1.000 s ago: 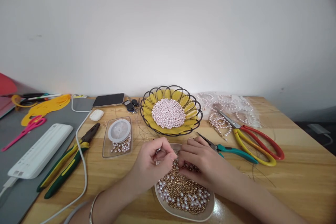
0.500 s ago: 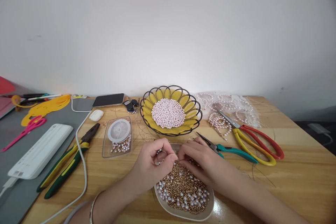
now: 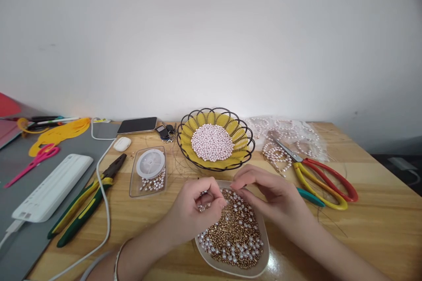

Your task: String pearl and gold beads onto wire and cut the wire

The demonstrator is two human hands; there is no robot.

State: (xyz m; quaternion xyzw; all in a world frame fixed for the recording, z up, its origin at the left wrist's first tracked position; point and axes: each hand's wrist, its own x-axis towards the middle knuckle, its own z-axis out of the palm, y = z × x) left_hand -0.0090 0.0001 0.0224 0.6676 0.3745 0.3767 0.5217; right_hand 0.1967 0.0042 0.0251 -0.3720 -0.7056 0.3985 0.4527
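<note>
My left hand is closed over the near tray, thumb pressed against forefinger. A short strand of pearly beads shows inside its curled fingers; most of it is hidden. To its right, my right hand has thumb and fingertips pinched together above the tray's far right part. Whatever lies between those fingertips is too small to make out. Below both hands sits a pale tray filled with gold beads and larger pearl beads.
Behind the tray stands a yellow basket of pearl beads. Rightward lie red-and-yellow-handled scissors, partly hidden teal-handled pliers and beaded strands. Leftward are a clear box with a spool, green-yellow pliers and a white cable.
My right hand has moved away from my left, to the right and slightly up, and now covers more of the teal pliers. My left hand stays nearly in place.
</note>
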